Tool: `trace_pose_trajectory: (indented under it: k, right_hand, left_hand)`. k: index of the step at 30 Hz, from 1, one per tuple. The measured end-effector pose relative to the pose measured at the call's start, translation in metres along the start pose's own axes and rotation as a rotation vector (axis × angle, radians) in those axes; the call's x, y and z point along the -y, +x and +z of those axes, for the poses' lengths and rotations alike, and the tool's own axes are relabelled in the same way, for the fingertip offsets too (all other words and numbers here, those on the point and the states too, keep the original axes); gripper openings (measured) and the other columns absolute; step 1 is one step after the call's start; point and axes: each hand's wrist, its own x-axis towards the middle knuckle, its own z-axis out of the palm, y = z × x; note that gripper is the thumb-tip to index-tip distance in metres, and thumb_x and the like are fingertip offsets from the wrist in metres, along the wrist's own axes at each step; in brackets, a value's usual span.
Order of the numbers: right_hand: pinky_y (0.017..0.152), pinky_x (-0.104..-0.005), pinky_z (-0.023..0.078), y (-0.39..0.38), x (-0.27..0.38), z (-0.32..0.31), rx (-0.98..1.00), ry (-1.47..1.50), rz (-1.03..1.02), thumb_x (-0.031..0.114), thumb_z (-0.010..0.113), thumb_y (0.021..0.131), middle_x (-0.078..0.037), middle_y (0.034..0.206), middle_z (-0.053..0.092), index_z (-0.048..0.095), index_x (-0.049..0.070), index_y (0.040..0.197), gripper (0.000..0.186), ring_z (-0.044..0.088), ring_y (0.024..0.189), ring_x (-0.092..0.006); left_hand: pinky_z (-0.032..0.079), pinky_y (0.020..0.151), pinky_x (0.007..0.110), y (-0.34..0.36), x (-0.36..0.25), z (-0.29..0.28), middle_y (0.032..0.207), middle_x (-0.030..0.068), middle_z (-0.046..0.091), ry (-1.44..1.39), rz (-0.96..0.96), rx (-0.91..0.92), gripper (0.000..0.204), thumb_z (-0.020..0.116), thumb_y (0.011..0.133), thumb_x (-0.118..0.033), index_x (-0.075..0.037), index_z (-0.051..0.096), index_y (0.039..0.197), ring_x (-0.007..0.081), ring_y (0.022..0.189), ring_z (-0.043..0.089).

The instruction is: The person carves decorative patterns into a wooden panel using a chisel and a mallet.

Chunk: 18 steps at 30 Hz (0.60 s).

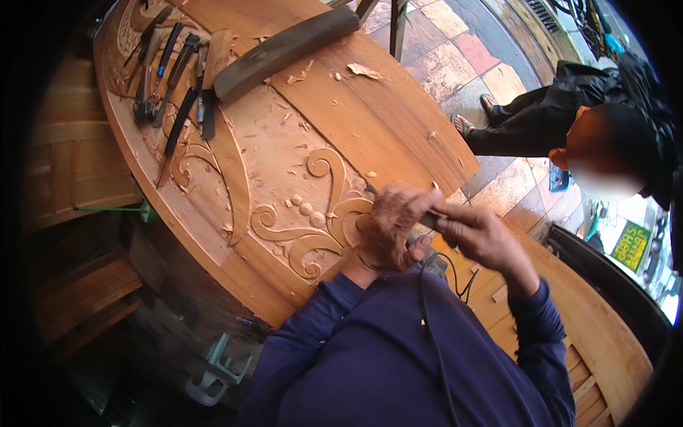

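Observation:
A wooden panel with raised scrollwork lies in front of me. Over the right end of the carved scrolls, my left hand wraps its fingers around a carving chisel. My right hand closes on the same tool from the right, close against the left hand. Most of the chisel is hidden by my fingers; a dark bit beside the left knuckles looks like its tip. Whether the edge touches the wood cannot be made out.
Several chisels and a hammer lie at the panel's left, near a long dark wood block. Shavings are scattered about. A person in dark clothes stands on the tiled floor at right. A pale plastic stool stands lower left.

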Motion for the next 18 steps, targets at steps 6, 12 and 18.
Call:
trace_pose_trajectory:
  k: [6, 12, 18]
  right_hand:
    - [0.065, -0.0346, 0.049, -0.016, 0.003, 0.023, -0.184, -0.331, -0.673, 0.009, 0.066, 0.098, -0.011, 0.082, 0.064, 0.062, 0.006, 0.141, 0.043, 0.058, 0.067, -0.0245]
    - [0.059, -0.0199, 0.037, -0.030, -0.081, 0.024, -0.364, 0.427, -0.196, 0.014, 0.057, 0.107, 0.004, 0.084, 0.053, 0.056, 0.008, 0.149, 0.043, 0.046, 0.070, -0.0039]
    - [0.052, -0.0191, 0.031, -0.037, -0.103, 0.053, -0.343, 0.517, -0.204, 0.020, 0.057, 0.108, 0.003, 0.084, 0.056, 0.054, 0.009, 0.151, 0.044, 0.041, 0.060, -0.0013]
  left_hand:
    - [0.015, 0.125, 0.058, -0.035, 0.008, 0.018, 0.155, 0.0261, 0.044, 0.273, 0.215, -0.363, 0.058, 0.056, 0.099, -0.044, -0.009, 0.054, 0.146, 0.0458, 0.154, 0.026]
    - [0.042, 0.117, 0.047, -0.048, -0.002, -0.006, 0.129, 0.0111, 0.068, 0.380, 0.010, -0.033, 0.029, 0.067, 0.091, -0.015, -0.010, 0.072, 0.119, 0.0315, 0.134, 0.055]
    - [0.025, 0.122, 0.056, -0.036, 0.015, -0.065, 0.147, 0.0173, 0.055, 0.818, -0.232, 0.001, 0.045, 0.052, 0.103, -0.035, -0.011, 0.060, 0.141, 0.0391, 0.145, 0.041]
